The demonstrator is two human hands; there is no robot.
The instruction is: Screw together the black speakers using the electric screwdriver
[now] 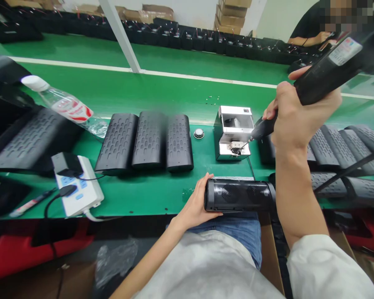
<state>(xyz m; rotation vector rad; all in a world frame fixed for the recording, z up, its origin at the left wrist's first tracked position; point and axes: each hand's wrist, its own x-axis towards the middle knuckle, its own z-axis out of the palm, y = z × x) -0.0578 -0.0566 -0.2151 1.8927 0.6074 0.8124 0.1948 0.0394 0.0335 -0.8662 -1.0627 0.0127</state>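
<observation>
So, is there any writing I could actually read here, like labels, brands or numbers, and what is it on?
No text here is legible.
White label on the screwdriver in the right hand: print too blurred to read.
Red and white label on the bottle: too blurred.
Small dark mark on the metal box: too small.
Black cylinder in the left hand: no writing shows.
</observation>
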